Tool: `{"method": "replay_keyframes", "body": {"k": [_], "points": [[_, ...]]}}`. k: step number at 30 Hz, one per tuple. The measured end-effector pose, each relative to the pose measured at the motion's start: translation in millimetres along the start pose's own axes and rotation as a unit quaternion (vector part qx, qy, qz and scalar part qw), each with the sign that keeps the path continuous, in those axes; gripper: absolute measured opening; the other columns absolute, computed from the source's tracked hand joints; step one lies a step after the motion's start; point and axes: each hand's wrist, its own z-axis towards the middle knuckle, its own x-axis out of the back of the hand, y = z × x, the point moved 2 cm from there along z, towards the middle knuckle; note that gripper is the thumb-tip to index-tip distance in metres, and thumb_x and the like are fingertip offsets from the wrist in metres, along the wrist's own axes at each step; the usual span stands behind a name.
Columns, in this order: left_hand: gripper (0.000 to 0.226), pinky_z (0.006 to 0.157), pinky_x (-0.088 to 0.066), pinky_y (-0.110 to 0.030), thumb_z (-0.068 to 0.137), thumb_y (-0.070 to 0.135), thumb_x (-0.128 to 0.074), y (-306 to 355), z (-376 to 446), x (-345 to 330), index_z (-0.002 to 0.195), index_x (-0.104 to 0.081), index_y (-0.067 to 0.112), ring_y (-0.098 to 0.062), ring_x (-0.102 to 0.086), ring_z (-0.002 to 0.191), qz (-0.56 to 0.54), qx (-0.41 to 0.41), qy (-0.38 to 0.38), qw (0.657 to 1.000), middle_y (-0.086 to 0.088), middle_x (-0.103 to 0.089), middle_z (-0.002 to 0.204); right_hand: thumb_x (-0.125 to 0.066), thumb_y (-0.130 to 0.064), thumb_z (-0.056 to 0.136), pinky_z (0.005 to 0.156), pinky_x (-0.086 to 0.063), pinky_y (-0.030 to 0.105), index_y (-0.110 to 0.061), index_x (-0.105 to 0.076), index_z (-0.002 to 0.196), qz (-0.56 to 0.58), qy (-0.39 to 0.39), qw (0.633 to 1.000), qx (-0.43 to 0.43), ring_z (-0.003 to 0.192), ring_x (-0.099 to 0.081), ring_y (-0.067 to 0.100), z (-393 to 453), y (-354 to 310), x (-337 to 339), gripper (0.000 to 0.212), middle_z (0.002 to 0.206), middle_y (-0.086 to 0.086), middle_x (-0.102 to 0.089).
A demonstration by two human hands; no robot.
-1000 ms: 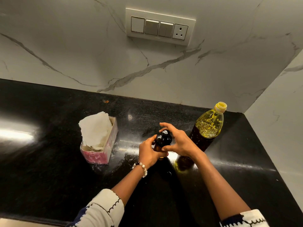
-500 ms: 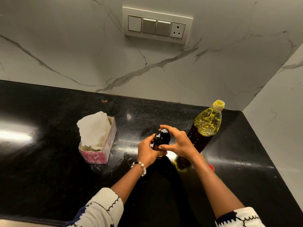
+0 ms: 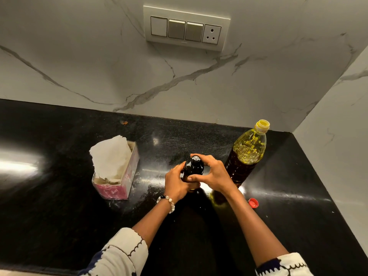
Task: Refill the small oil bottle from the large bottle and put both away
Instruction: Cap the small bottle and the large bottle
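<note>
On the counter (image 3: 59,216), the small bottle (image 3: 193,167) stands upright near the middle, between 2 hands: the left hand (image 3: 177,183) on its left side, the right hand (image 3: 214,174) on its right. The large bottle (image 3: 246,154) stands just behind and right of the right hand. A cap (image 3: 253,202) lies right of the right wrist. A tissue box (image 3: 116,172) sits well left of the small bottle. A switch panel (image 3: 186,28) is on the wall (image 3: 79,56) behind.
</note>
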Motion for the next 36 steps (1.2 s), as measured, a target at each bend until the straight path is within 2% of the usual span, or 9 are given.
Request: {"method": "replay_keyframes", "body": {"k": [3, 6, 11, 15, 19, 22, 29, 33, 36], "points": [[0.063, 0.075, -0.051, -0.018, 0.052, 0.025, -0.091, 0.9, 3.3, 3.9, 0.111, -0.068, 0.029, -0.006, -0.064, 0.089, -0.003, -0.005, -0.015, 1.0, 0.009, -0.07, 0.097, -0.086, -0.031, 0.065, 0.105, -0.043, 0.027, -0.028, -0.056, 0.131, 0.039, -0.032, 0.999, -0.002, 0.118, -0.055, 0.005, 2.6, 4.8, 0.4, 0.073, 0.122, -0.005, -0.062], [0.063, 0.07, -0.046, -0.007, 0.053, 0.022, -0.091, 1.0, 3.9, 4.8, 0.111, -0.067, 0.028, 0.0, -0.063, 0.088, -0.004, -0.009, -0.021, 1.0, 0.009, -0.07, 0.099, -0.088, -0.032, 0.063, 0.101, -0.048, 0.034, -0.022, -0.06, 0.128, 0.04, 0.009, 0.999, 0.005, 0.114, -0.059, 0.005, 2.0, 7.5, -4.0, 0.071, 0.119, -0.004, -0.065], [0.067, 0.075, -0.048, -0.009, 0.053, 0.021, -0.091, -1.3, 4.3, 3.2, 0.115, -0.067, 0.025, 0.002, -0.063, 0.09, 0.003, -0.019, -0.014, 1.0, 0.009, -0.07, 0.104, -0.086, -0.036, 0.064, 0.094, -0.049, 0.024, -0.011, -0.064, 0.122, -0.004, 0.132, 0.991, 0.025, 0.109, -0.06, 0.01, -9.8, -8.9, -15.7, 0.067, 0.115, -0.001, -0.066], [0.068, 0.08, -0.055, -0.025, 0.051, 0.029, -0.087, -6.0, 5.7, 1.0, 0.115, -0.067, 0.025, -0.004, -0.066, 0.093, 0.008, -0.026, -0.019, 0.999, 0.008, -0.071, 0.104, -0.086, -0.034, 0.066, 0.094, -0.045, 0.019, -0.007, -0.064, 0.121, -0.021, 0.204, 0.979, 0.01, 0.109, -0.057, 0.009, -12.0, -18.3, -29.1, 0.065, 0.116, 0.005, -0.067], [0.061, 0.076, -0.054, -0.021, 0.054, 0.025, -0.09, -3.6, 5.7, 3.1, 0.11, -0.068, 0.026, -0.004, -0.066, 0.089, 0.012, -0.024, -0.02, 0.999, 0.008, -0.071, 0.099, -0.086, -0.041, 0.063, 0.102, -0.046, 0.028, -0.019, -0.056, 0.131, 0.053, 0.114, 0.992, -0.024, 0.119, -0.054, 0.006, -10.7, -7.0, -21.0, 0.078, 0.126, -0.004, -0.06], [0.061, 0.073, -0.048, -0.009, 0.055, 0.02, -0.091, -1.7, 5.5, 5.1, 0.111, -0.068, 0.025, -0.001, -0.064, 0.09, 0.003, -0.025, -0.025, 0.999, 0.01, -0.069, 0.099, -0.086, -0.032, 0.065, 0.107, -0.043, 0.038, -0.019, -0.052, 0.136, 0.089, 0.035, 0.995, -0.021, 0.126, -0.051, 0.006, -7.8, 3.3, -14.1, 0.08, 0.133, -0.004, -0.058], [0.063, 0.075, -0.049, -0.012, 0.053, 0.026, -0.088, -1.4, 2.2, 1.1, 0.113, -0.067, 0.025, 0.001, -0.063, 0.09, 0.001, -0.015, -0.009, 1.0, 0.01, -0.07, 0.101, -0.087, -0.028, 0.064, 0.108, -0.042, 0.03, -0.014, -0.058, 0.13, 0.069, 0.137, 0.987, -0.043, 0.126, -0.052, 0.009, -17.6, -3.4, -23.8, 0.074, 0.133, 0.004, -0.059], [0.065, 0.077, -0.055, -0.023, 0.051, 0.028, -0.082, -3.2, 1.0, -2.9, 0.114, -0.067, 0.023, -0.006, -0.067, 0.092, -0.003, -0.003, 0.007, 1.0, 0.007, -0.071, 0.103, -0.087, -0.029, 0.065, 0.107, -0.038, 0.021, -0.013, -0.056, 0.132, 0.056, 0.183, 0.98, -0.061, 0.127, -0.05, 0.011, -20.6, -11.4, -31.5, 0.075, 0.133, 0.006, -0.058], [0.058, 0.073, -0.057, -0.03, 0.054, 0.022, -0.075, -0.3, -1.2, -3.6, 0.112, -0.068, 0.021, -0.011, -0.068, 0.087, -0.003, 0.0, 0.02, 1.0, 0.004, -0.072, 0.098, -0.087, -0.03, 0.065, 0.108, -0.041, 0.029, -0.014, -0.057, 0.131, 0.057, 0.227, 0.969, -0.083, 0.129, -0.049, 0.015, -22.7, -14.7, -39.9, 0.074, 0.133, 0.006, -0.058]]}}
